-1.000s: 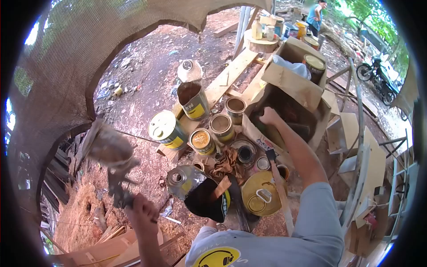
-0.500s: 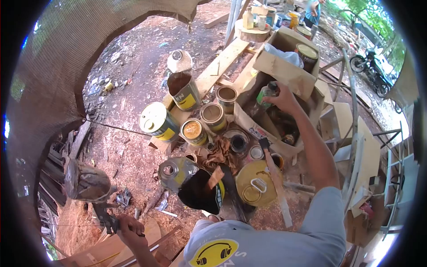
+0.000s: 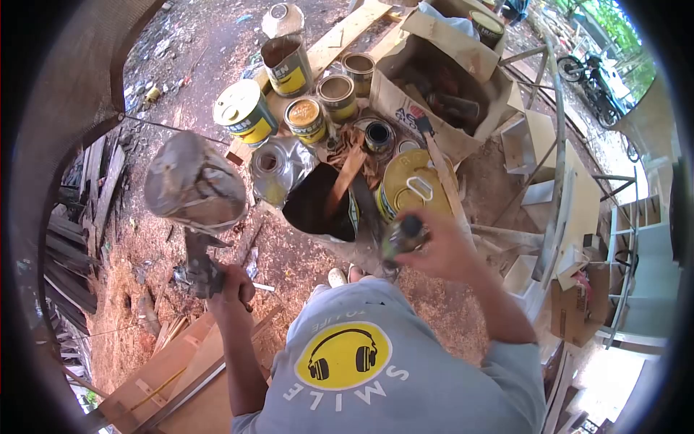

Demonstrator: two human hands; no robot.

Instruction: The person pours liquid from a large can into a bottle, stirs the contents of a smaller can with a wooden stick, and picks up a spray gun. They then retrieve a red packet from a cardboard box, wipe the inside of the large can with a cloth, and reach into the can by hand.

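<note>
A grimy grey spray gun [image 3: 196, 269] with a dented, paint-crusted metal cup [image 3: 194, 181] on top is gripped upright by its handle in the left hand [image 3: 230, 283], at the left of the scene above the sawdust-strewn dirt ground [image 3: 289, 260]. A small dark bottle with a black cap [image 3: 403, 235] is clasped in the closed right hand [image 3: 442, 249], near the middle, well apart from the cup. The step in hand is judged to be the bringing together of bottle and gun. The cap appears to be on, so it would have to be loosened first with both hands occupied, and the cup kept level.

Just beyond the bottle a round yellow can with a wire handle on its lid [image 3: 412, 189] is seen, and beside it an open black-lined bucket [image 3: 316, 208] with a wooden stick [image 3: 347, 173] leaning in it. Farther off, several yellow-labelled tins [image 3: 246, 112] are crowded on a wooden plank [image 3: 340, 40], with a brown rag [image 3: 353, 141] among them and an open cardboard box [image 3: 448, 54] at the far right. Little free ground is left between these things for setting anything down.
</note>
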